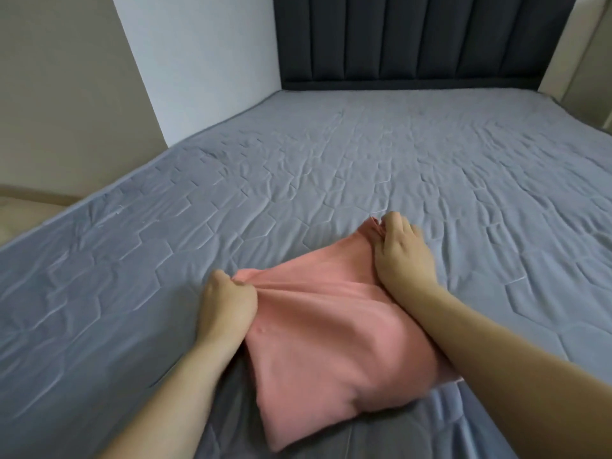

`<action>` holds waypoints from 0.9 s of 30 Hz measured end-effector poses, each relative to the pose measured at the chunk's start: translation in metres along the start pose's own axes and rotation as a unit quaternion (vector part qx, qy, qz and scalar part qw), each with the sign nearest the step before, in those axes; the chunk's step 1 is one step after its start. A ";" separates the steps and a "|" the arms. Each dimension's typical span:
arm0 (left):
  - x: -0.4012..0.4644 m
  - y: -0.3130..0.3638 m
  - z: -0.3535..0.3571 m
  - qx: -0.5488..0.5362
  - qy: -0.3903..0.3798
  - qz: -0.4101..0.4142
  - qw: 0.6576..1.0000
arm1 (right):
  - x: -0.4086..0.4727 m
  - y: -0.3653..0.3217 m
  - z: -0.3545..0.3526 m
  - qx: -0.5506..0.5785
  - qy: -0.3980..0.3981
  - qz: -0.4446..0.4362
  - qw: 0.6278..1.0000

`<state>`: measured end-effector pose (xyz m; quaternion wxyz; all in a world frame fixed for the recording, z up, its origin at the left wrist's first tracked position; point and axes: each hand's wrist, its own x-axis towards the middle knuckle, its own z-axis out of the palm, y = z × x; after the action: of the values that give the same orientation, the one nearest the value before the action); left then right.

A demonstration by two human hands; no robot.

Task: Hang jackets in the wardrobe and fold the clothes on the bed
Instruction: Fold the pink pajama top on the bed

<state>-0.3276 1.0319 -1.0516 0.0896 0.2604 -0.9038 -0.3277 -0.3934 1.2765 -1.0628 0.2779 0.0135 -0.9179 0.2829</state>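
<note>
A wide bed (pixel 397 160) with a quilted grey-blue cover fills most of the view and spreads well beyond both hands on every side. Past the fingertips, at its far end, stands a dark padded headboard (pixel 424 38) with upright channels. A white wall (pixel 205 61) rises beyond the left hand's side of the mattress.

On the cover, between the two hands and under the right forearm, lies a folded pink garment (pixel 324 329); its near end reaches the edge of the bed closest to the person.

The right hand (pixel 402 256) lies on the garment's far corner, fingers curled and pinching a bunched bit of the cloth. The left hand (pixel 228 303) is clenched on the garment's left corner, gripping a gathered fold from which creases fan out.
</note>
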 end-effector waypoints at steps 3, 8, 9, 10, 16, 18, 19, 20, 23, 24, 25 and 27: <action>-0.014 0.009 -0.001 0.151 0.017 0.084 0.985 | 0.002 0.013 0.013 -0.008 -0.064 0.018 0.998; -0.077 0.059 -0.011 0.098 0.017 0.330 0.939 | 0.017 0.026 0.019 -0.054 -0.183 0.038 0.981; -0.094 0.058 -0.008 0.104 -0.053 0.353 0.928 | 0.017 0.026 0.020 -0.053 -0.189 0.045 0.979; -0.108 0.050 -0.004 0.136 -0.141 0.348 0.917 | 0.017 0.026 0.020 -0.054 -0.188 0.050 0.979; -0.105 0.009 -0.021 0.330 -0.337 0.213 0.856 | 0.008 0.016 0.013 -0.073 -0.170 0.060 0.981; -0.101 0.034 -0.034 0.350 -0.297 0.224 0.860 | 0.005 0.014 0.008 -0.049 -0.175 0.067 0.981; -0.104 0.048 -0.036 0.337 -0.265 0.243 0.870 | 0.004 0.015 0.005 -0.034 -0.175 0.074 0.981; -0.109 0.060 -0.034 0.303 -0.241 0.260 0.885 | 0.003 0.015 0.003 -0.022 -0.174 0.082 0.981; -0.126 0.054 -0.009 0.215 -0.290 0.248 0.899 | -0.001 0.017 -0.002 -0.003 -0.168 0.096 0.981; -0.130 0.039 0.002 0.215 -0.310 0.235 0.896 | -0.002 0.016 -0.002 0.000 -0.166 0.100 0.981; -0.130 0.024 0.011 0.219 -0.314 0.229 0.895 | -0.004 0.015 -0.003 0.002 -0.164 0.102 0.981; -0.121 0.007 0.015 0.238 -0.320 0.226 0.889 | -0.006 0.013 -0.004 0.011 -0.154 0.113 0.981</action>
<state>-0.2329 1.1092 -1.0578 -0.1971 -0.0565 -0.9688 -0.1391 -0.3887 1.2889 -1.0696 0.0991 -0.0438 -0.9423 0.3168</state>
